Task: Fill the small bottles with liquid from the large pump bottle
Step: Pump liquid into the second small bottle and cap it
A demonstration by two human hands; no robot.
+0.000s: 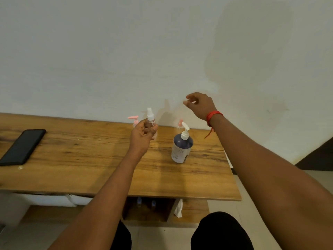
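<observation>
At frame centre the left hand (144,135) grips a small clear plastic spray bottle (150,113) with a white cap, upright above the grained wooden tabletop (90,159). Up and to the right, the right hand (201,105) hangs loosely curled and empty before the pale wall (108,51). Right of centre stands the large navy-and-white pump bottle (181,149), its label too blurred to read.

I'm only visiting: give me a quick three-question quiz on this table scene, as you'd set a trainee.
1. True or false: the left hand holds the small clear spray bottle with a white cap.
2. What lies at the left end of the wooden table? A) flat black phone B) red cup C) book
3. Fill in: the large dark-blue-and-white pump bottle has a pump head coloured ____.
Key: 1 true; 2 A; 3 white.
</observation>
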